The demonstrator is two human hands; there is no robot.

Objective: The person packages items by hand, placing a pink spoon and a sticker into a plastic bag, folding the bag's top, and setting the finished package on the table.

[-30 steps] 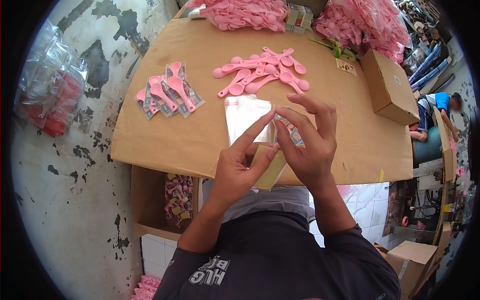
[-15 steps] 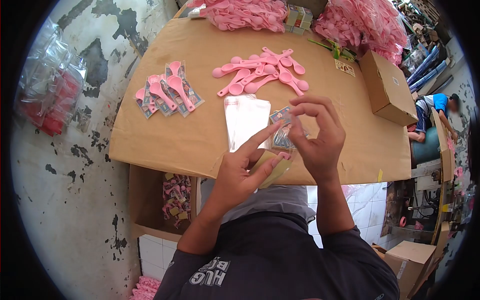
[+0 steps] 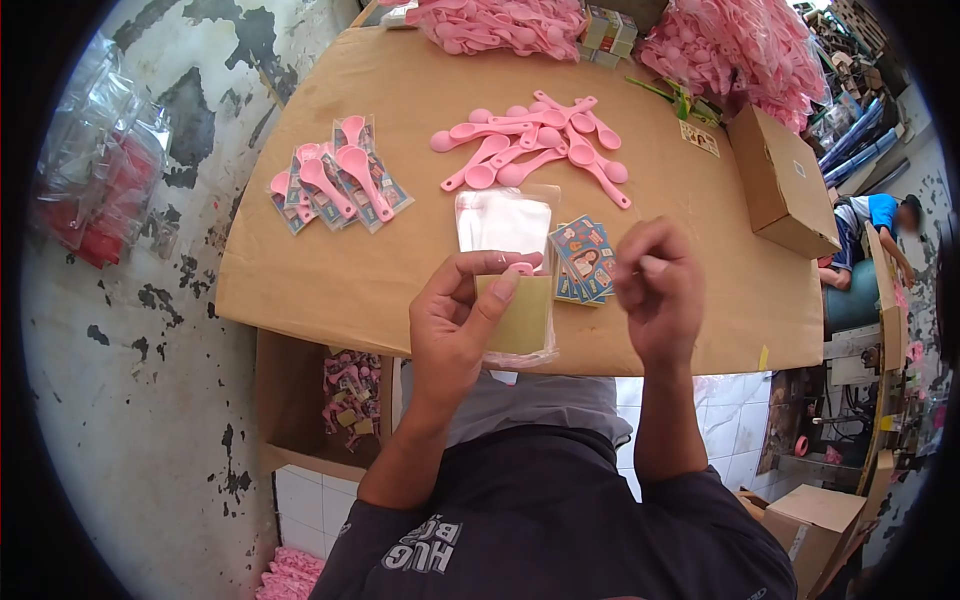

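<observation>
So your left hand [image 3: 462, 322] has the clear packet [image 3: 518, 318] with the tan backing card in it, pinched at the near edge of the table [image 3: 330, 270]: thumb across the top, index finger lying down the card's face, wrist bent back toward you. There's a bit of pink at the packet's top edge, too small to tell what it is. Your right hand [image 3: 657, 290] is just to the right of the packet and not touching it, curled into a loose fist with the fingertips tucked against the thumb. Can't tell if there's anything pinched in there.

Compared with a second ago, your hands have split up. They were working together on the packet, and half a second ago the right one was lifting a printed card up off the stack. Now the right hand has pulled off to the side and the left one has the packet on its own, held flatter and more square to you.

Just past the packet, the stack of printed cards [image 3: 584, 260] sits fanned on the table, with the pile of empty clear bags [image 3: 502, 222] to its left. Farther off is the loose bunch of pink spoons [image 3: 535, 148], and at far left the finished spoon packs [image 3: 338, 187]. A cardboard box [image 3: 783, 180] sits at the right edge, with bagged heaps of pink spoons [image 3: 730, 45] along the far side.
</observation>
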